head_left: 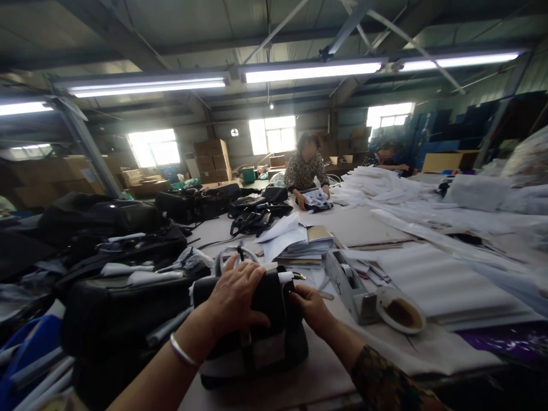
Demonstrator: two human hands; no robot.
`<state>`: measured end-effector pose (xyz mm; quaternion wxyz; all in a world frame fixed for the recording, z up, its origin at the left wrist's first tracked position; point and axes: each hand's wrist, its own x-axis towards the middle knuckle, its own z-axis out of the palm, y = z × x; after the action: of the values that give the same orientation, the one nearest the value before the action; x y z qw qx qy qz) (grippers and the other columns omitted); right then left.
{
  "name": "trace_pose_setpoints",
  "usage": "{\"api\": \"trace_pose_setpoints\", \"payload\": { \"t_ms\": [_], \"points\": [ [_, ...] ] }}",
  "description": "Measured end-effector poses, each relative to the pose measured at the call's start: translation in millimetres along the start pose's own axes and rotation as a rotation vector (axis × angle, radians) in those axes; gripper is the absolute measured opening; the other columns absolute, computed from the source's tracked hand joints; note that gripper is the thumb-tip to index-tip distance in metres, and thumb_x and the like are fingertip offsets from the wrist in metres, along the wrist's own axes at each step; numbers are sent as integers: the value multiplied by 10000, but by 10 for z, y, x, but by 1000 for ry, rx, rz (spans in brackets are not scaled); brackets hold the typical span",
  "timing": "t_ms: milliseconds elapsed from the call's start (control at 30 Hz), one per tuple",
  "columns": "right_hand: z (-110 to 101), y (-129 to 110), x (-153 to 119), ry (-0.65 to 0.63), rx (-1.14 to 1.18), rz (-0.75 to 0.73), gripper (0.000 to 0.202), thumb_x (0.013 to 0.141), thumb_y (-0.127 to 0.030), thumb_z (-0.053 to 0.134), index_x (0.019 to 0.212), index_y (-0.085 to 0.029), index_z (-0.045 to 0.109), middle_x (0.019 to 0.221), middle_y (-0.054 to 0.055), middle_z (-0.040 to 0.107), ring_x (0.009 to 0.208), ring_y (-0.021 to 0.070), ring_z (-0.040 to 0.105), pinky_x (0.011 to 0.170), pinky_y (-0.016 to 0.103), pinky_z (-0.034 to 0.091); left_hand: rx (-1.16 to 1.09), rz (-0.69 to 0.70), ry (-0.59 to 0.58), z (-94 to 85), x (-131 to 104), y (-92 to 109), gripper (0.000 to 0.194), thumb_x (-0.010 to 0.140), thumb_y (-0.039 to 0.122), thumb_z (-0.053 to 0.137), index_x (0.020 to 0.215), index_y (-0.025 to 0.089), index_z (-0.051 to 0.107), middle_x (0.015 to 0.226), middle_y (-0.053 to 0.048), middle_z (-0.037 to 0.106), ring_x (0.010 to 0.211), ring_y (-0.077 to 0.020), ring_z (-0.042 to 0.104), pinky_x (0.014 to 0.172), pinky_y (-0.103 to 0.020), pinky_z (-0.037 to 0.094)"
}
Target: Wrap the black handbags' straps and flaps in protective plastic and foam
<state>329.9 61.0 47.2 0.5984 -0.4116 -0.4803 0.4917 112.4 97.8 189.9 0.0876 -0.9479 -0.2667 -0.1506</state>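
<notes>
A black bag (268, 299) stands upright on the table near its front edge, with white wrapping around its handle and side hardware. My left hand (240, 291) lies over the top of the bag with its fingers spread, a metal bangle on the wrist. At the bag's right side, my right hand (310, 305) has its fingers pinched together by the side strap; what they hold is too small to make out. A white-wrapped piece with a gold-coloured buckle (298, 276) sticks out just above the right fingers.
Black bags (124, 308) are heaped on the left. Behind the bag lies a paper stack (306, 242). To the right are a tape dispenser (349, 285), a round dish (401, 310) and white foam sheets (454, 279). Across the table, a person (307, 165) handles a wrapped item.
</notes>
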Motion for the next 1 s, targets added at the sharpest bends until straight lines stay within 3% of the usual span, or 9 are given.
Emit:
{"api": "trace_pose_setpoints", "payload": {
  "t_ms": [133, 233, 333, 533, 600, 667, 767, 900, 1000],
  "points": [
    [-67, -91, -101, -80, 13, 31, 438, 745, -548, 778, 1012, -202, 738, 967, 49, 730, 949, 256, 644, 869, 365, 492, 13, 19, -70, 17, -3, 9, 1035, 452, 565, 947, 1292, 147, 509, 1244, -138, 636, 1152, -364, 572, 1172, -650, 140],
    [-77, -152, -148, -173, 50, 67, 677, 703, -521, 828, 1292, -263, 616, 1234, 65, 678, 1197, 303, 582, 1030, 432, 440, 22, 51, -66, 12, 7, -18, 1033, 504, 580, 923, 1327, 129, 491, 1271, -159, 621, 1176, -366, 557, 1180, -652, 112],
    [-35, -158, -101, -181, 6, 116, 903, 587, -438, 919, 1380, -288, 513, 1294, 67, 646, 1249, 329, 551, 1068, 483, 419, 24, 62, -41, 10, 3, -81, 1048, 555, 606, 891, 1374, 111, 465, 1303, -177, 605, 1223, -365, 531, 1198, -628, 80],
    [69, -155, 153, -175, 0, 121, 850, 582, -417, 928, 1335, -270, 562, 1237, 72, 690, 1185, 337, 603, 1039, 513, 451, 7, 44, 16, 60, -128, -194, 1067, 652, 552, 860, 1501, 145, 357, 1516, -203, 454, 1436, -393, 329, 1197, -646, 34],
    [112, -169, 221, -145, 20, 120, 792, 599, -483, 909, 1291, -246, 607, 1195, 81, 717, 1132, 334, 639, 1016, 504, 472, 24, 23, 52, 76, -184, -176, 946, 719, 476, 838, 1502, 205, 383, 1588, -184, 364, 1489, -400, 234, 1187, -674, 17],
    [164, -183, 270, -72, -11, 109, 729, 639, -558, 865, 1246, -217, 647, 1150, 86, 739, 1079, 322, 668, 986, 475, 498, 41, 8, 82, 96, -240, -123, 685, 843, 347, 739, 1461, 257, 457, 1616, -140, 335, 1514, -376, 189, 1190, -672, 8],
    [243, -185, 326, 60, -112, 89, 647, 719, -646, 764, 1158, -176, 700, 1042, 88, 766, 981, 303, 698, 887, 418, 546, -15, 52, 31, 170, -340, -27, 475, 956, 226, 542, 1429, 233, 500, 1579, -111, 416, 1501, -288, 275, 1236, -556, 91],
    [298, -163, 362, 206, -200, 87, 578, 741, -668, 717, 1008, -157, 744, 872, 85, 769, 845, 291, 698, 747, 375, 552, -124, 26, -48, 370, -492, -14, 892, 803, 492, 741, 1535, 181, 338, 1608, -187, 334, 1484, -368, 293, 1210, -602, 180],
    [297, -163, 329, 282, -230, 66, 521, 709, -618, 767, 969, -168, 745, 874, 73, 767, 851, 287, 688, 747, 359, 535, -162, -16, -79, 525, -548, -96, 830, 834, 423, 726, 1529, 172, 347, 1598, -187, 355, 1480, -351, 313, 1183, -573, 278]
  ]
}}
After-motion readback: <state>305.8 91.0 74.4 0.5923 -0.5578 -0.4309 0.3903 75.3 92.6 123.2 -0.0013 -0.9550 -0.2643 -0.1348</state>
